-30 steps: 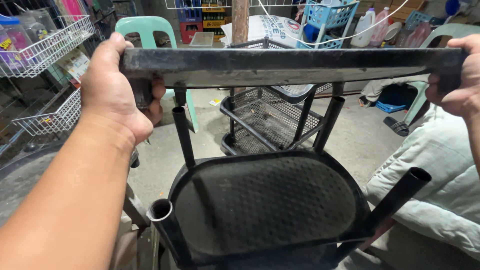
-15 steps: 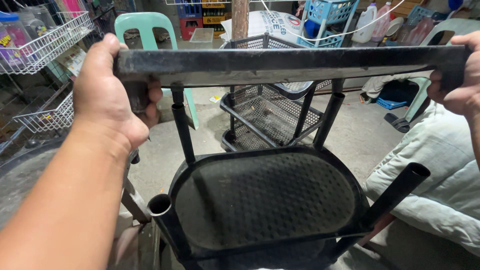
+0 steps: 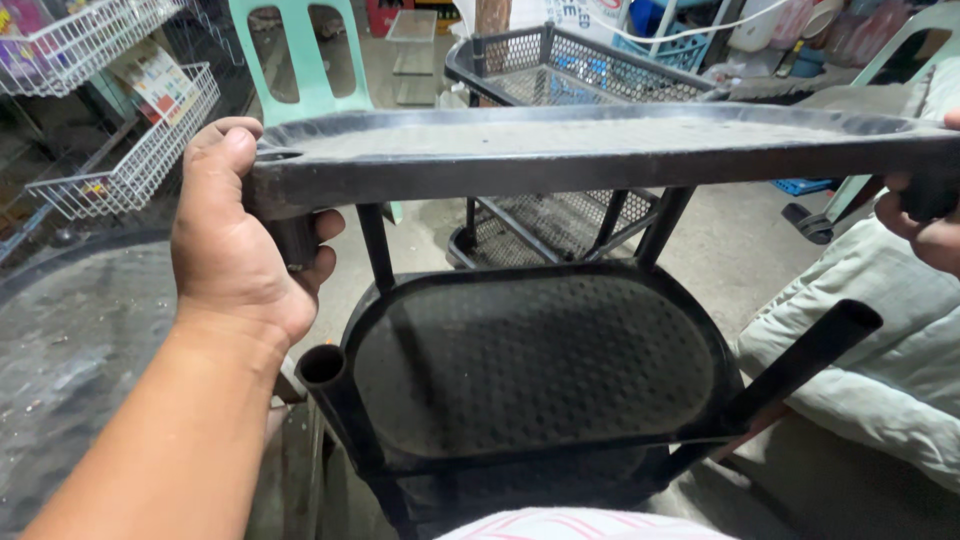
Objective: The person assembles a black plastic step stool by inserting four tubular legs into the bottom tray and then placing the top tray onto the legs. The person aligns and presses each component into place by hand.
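I hold a black plastic rack shelf (image 3: 600, 150) level in front of me by its two ends. My left hand (image 3: 245, 235) grips its left corner, fingers wrapped under around a corner socket. My right hand (image 3: 925, 215) grips the right end, mostly cut off by the frame edge. Below it sits a second black perforated oval shelf (image 3: 530, 365) with thin black rods joining the two. Open black tubes stick up at its left (image 3: 322, 367) and right (image 3: 820, 345) corners.
A black mesh trolley (image 3: 560, 70) stands behind the shelf. A pale green plastic chair (image 3: 300, 50) is at the back left, white wire baskets (image 3: 130, 150) at far left, a grey round surface (image 3: 70, 340) at lower left, and a pale cushion (image 3: 880, 340) at right.
The top shelf has tilted so its upper face now shows and sits slightly lower in view. The camera has moved closer. Both hands keep their grip.
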